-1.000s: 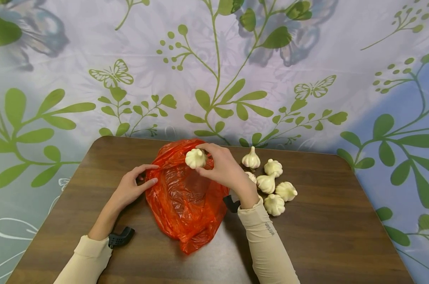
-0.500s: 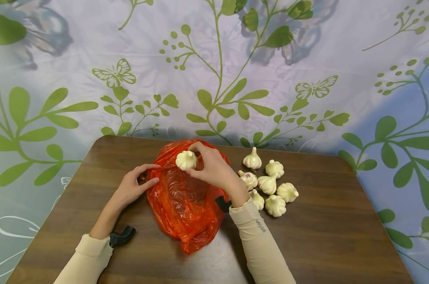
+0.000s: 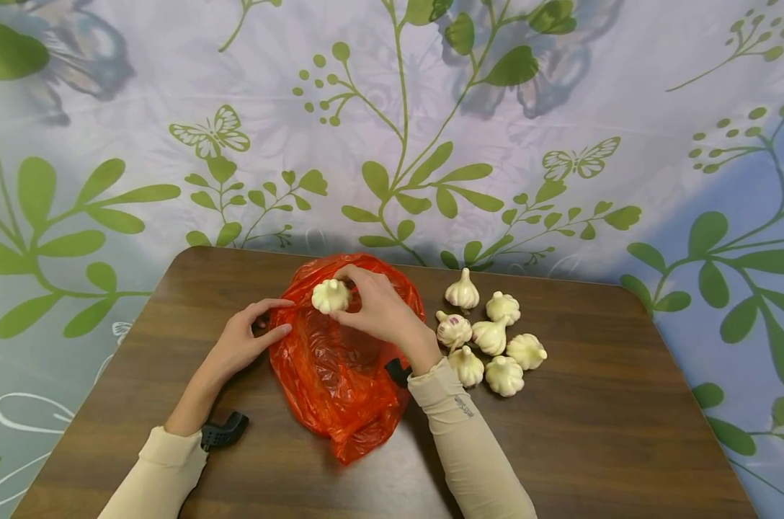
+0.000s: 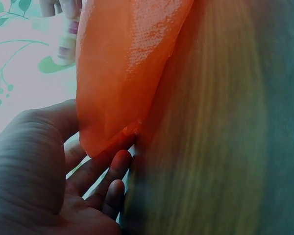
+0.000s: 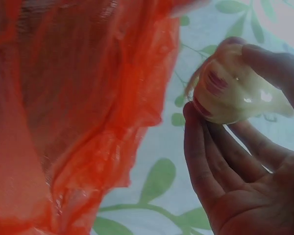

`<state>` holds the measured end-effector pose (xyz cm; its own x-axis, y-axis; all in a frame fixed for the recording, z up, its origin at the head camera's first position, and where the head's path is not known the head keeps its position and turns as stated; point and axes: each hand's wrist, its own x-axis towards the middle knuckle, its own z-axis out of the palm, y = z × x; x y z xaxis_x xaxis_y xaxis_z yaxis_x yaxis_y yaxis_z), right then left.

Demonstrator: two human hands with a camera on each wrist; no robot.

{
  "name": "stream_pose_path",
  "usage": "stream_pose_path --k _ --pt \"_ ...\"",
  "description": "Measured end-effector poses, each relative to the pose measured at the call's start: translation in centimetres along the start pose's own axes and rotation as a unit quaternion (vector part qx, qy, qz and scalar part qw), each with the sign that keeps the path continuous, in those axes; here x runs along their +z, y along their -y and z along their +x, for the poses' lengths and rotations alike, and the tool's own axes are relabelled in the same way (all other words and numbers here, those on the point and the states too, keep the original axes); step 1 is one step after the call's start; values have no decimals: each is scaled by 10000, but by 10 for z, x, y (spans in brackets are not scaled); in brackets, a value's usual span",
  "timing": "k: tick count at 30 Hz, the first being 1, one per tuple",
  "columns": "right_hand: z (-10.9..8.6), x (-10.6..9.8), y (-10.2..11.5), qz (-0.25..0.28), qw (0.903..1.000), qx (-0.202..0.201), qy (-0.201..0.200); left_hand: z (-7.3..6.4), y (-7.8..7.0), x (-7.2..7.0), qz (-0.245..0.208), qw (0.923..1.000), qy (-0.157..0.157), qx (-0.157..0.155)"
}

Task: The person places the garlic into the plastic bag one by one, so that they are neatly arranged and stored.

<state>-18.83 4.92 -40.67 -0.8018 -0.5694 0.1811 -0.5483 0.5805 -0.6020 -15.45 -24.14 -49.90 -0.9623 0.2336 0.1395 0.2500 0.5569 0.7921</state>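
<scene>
My right hand (image 3: 385, 306) pinches a pale garlic bulb (image 3: 331, 296) between thumb and fingertips, over the open mouth of a red plastic bag (image 3: 359, 404). Purple streaks show on this garlic bulb (image 5: 225, 88) in the right wrist view, beside the hanging bag (image 5: 88, 98). My left hand (image 3: 236, 339) holds the bag's left edge, thumb and index finger spread over the rim. In the left wrist view the bag's edge (image 4: 117, 73) passes between the fingers of my left hand (image 4: 83, 181), and part of the thumb is hidden behind it.
Several more garlic bulbs (image 3: 489, 336) lie grouped on the brown wooden table (image 3: 599, 404), right of the bag. A patterned cloth (image 3: 275, 108) with green leaves hangs behind the table's far edge. Black wrist mounts (image 3: 225, 430) stick out from the sleeves.
My right hand has moved left with the garlic bulb, further over the bag's mouth. Bulbs on the table once hidden by the right arm now show. The left hand stays at the rim.
</scene>
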Motion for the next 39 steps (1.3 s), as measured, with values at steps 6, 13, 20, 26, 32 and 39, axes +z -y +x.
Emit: stream_pose_path --k 6,13,20,26,32,39 --pt "5 15 -5 -153 9998 19 123 0 0 0 4 10000 -5 23" --pt "7 26 -8 -399 9990 60 180 1 0 0 45 10000 7 20" --pt "8 36 -10 -432 9986 145 267 0 0 -1 52 10000 12 -33" --pt "8 44 -13 -479 9979 187 390 0 -1 -1 33 10000 9 -22" --pt "8 46 -15 -587 9969 269 441 0 -1 -2 32 10000 6 0" --pt "7 42 -12 -638 9958 346 563 -1 -1 -1 33 10000 -8 2"
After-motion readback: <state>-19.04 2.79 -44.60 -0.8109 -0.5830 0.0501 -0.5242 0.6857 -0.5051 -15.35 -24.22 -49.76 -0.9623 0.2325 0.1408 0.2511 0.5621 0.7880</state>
